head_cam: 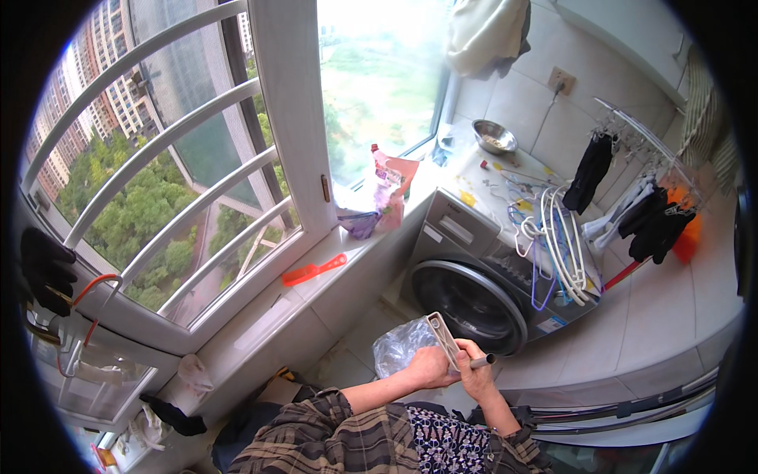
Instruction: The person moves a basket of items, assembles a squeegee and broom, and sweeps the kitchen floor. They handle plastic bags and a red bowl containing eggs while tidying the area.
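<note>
My right hand (477,379) grips a beige ribbed plastic piece (443,338) together with a short metal tube (487,359), whose end points right. My left hand (431,366) is curled against the lower part of the same piece, its fingertips hidden. A crumpled clear plastic bag (402,346) spreads just beyond my left hand; whether that hand also pinches it I cannot tell. Both hands are low in front of my body, before the round door of a grey front-loading washing machine (468,305).
Plastic hangers (556,243) and a steel bowl (495,137) lie atop the washer. An orange-red brush (314,269) and a pink pouch (394,189) occupy the window ledge (331,296). Dark socks (590,172) hang from a clip rack at right. A barred window (177,142) is at left.
</note>
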Demonstrator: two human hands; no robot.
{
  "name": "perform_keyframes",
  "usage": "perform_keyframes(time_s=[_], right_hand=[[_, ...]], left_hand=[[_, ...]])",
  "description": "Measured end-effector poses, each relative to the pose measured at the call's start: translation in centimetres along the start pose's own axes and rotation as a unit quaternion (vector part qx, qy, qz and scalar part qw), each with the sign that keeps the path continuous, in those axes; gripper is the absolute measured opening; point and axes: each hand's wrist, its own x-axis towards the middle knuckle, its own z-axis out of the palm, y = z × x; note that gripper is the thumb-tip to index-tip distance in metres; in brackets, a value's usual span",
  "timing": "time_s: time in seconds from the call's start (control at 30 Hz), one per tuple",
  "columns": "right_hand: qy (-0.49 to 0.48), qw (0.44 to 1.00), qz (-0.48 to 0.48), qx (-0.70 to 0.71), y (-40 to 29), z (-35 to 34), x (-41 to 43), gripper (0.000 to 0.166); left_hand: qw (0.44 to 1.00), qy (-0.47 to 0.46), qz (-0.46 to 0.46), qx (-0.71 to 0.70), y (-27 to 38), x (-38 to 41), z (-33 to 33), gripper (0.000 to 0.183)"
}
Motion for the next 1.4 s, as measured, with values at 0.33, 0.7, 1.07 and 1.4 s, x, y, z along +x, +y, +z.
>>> perform_keyframes(time_s=[0.33, 0.7, 1.07, 1.4], right_hand=[[-0.009, 1.000, -0.012, 0.016, 0.7, 1.0, 0.4, 0.047], [0.058, 0.987, 0.028, 0.150, -4.6, 2.1, 1.6, 0.055], [0.037, 0.967, 0.089, 0.234, -6.0, 2.5, 2.2, 0.056], [0.019, 0.970, 0.058, 0.235, -5.9, 2.8, 2.3, 0.051]], left_hand=[[0.998, 0.050, -0.013, 0.024, -0.4, -0.6, 0.3, 0.043], [0.995, 0.043, -0.088, -0.012, 0.9, -1.7, -2.8, 0.043], [0.987, 0.130, -0.084, -0.036, -0.3, -1.9, -1.2, 0.029], [0.992, 0.113, -0.011, -0.052, -2.2, -1.4, -0.8, 0.022]])
